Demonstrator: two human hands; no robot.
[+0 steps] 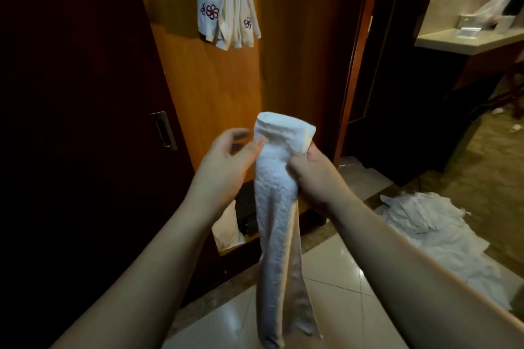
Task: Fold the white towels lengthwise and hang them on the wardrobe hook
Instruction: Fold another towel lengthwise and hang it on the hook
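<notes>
Between the wardrobe panel (215, 88) and me the space is free, and the tiled floor (334, 269) below is bare up to a heap of white linen (442, 229) at my right. One white towel (278, 207) is in my hands, folded narrow and hanging straight down, its top bent over. Several towels (226, 0) already hang high on the wardrobe; I cannot count them exactly. My right hand (314, 176) is closed around the held towel under the bend. My left hand (226, 161) is half open, its fingertips touching the towel's edge.
</notes>
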